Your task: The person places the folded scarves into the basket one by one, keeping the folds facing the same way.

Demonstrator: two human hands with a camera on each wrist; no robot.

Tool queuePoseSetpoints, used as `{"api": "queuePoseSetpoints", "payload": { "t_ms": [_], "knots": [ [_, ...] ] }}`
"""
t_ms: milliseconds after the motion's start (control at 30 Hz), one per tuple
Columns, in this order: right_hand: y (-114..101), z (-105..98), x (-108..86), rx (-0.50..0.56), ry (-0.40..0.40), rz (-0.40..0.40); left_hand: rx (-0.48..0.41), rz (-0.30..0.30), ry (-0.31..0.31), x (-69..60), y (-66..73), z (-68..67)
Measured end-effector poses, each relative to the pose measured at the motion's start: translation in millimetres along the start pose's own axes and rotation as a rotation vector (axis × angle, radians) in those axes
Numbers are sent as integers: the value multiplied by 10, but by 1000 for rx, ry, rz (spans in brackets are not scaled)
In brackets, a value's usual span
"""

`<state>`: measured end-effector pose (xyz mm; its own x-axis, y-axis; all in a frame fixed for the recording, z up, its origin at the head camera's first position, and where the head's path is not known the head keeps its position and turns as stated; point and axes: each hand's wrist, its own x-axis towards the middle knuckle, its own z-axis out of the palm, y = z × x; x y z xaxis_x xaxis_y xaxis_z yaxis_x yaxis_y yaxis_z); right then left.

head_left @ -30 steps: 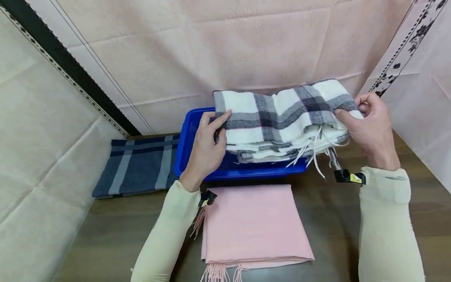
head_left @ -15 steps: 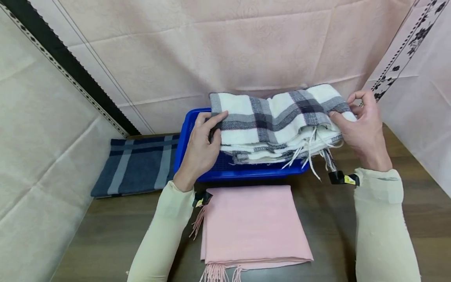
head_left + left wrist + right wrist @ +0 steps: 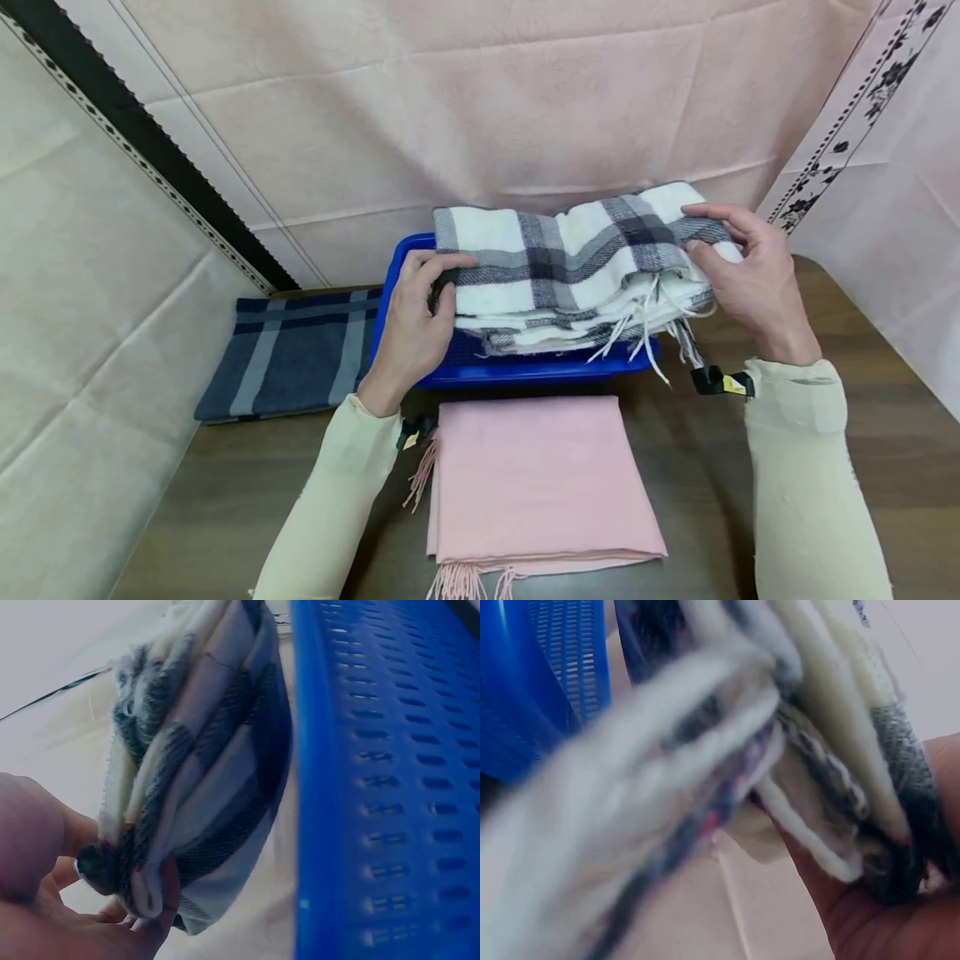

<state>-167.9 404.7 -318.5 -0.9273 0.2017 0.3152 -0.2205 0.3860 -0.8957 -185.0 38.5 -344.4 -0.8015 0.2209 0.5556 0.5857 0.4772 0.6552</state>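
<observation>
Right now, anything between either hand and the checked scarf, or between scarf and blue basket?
Nothing visible. Left hand and right hand grip the checked scarf directly, over the blue basket, whose inside is partly hidden. The pink cloth lies in front, out of the way.

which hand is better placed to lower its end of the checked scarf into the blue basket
Probably the left hand: its end of the checked scarf appears over the blue basket, while the right hand holds the other end out past the basket's right side.
</observation>
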Motion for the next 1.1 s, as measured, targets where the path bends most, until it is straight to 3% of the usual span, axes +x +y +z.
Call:
{"api": "queuePoseSetpoints", "payload": {
  "t_ms": [300, 667, 1100],
  "knots": [
    [3, 86, 7, -16, -2, -17, 11, -18, 47, -42, -81, -57],
    [-6, 126, 8, -46, 33, -33, 24, -56, 47, -17, -64, -184],
    [52, 203, 30, 24, 26, -60, -4, -172, 18, -15, -81, -292]
  ]
}}
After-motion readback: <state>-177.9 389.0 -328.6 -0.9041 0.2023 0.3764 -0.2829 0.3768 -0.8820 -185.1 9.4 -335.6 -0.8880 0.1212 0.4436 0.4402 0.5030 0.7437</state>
